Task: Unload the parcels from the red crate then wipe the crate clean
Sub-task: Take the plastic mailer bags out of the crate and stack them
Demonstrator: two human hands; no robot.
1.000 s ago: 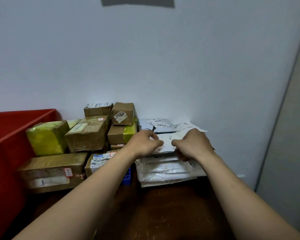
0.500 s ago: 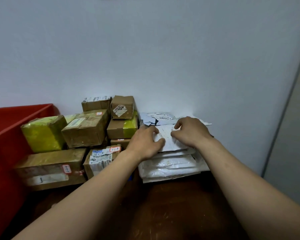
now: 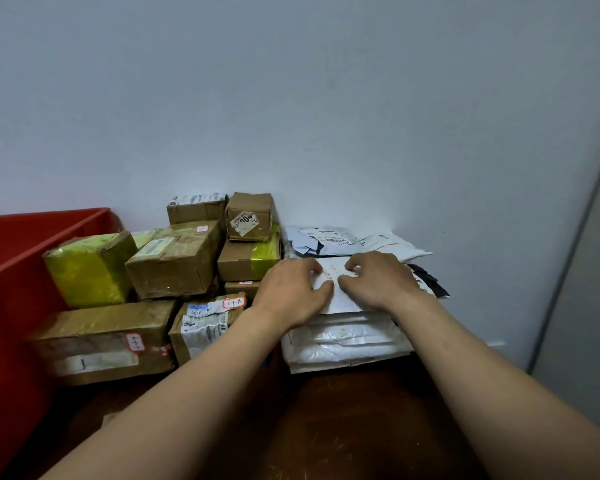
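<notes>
Since a moment ago: both hands have slid in toward each other on the top mailer. Half a second back my right fingers reached further toward the wall, and now the thumbs nearly meet.
Left hand (image 3: pixel 291 292): the fingers are bent, with the tips and thumb pressing down on the top mailer (image 3: pixel 345 303). They're not hooked round any edge that I can see.
Right hand (image 3: pixel 378 282): same deal, bent fingertips on the paper just beside the left hand, nothing else held.
Why I'm pressing: my guess is I'm flattening and squaring it so the slippery pile of mailers (image 3: pixel 343 341) underneath doesn't slide.
Parcels: the boxes (image 3: pixel 177 261) are stacked left of the pile, back against the wall (image 3: pixel 326 116). Soft stuff is kept apart from hard stuff, with grey bags (image 3: pixel 326 240) tucked behind my hands.
Red crate (image 3: pixel 11 299): it's far left, its side wall just beside the long box (image 3: pixel 101 341) at the bottom. Its inside is mostly out of shot, so I can't say if it's empty yet.
Edges: the pile's front edge faces me with nothing in front of it, and a black bag (image 3: pixel 426 285) pokes out on the right.
Room: there's bare wooden top (image 3: pixel 343 427) right in front of me, so pulling my arms straight back looks easy. Left is blocked by boxes, and the right narrows toward a grey panel (image 3: pixel 586 306).
</notes>
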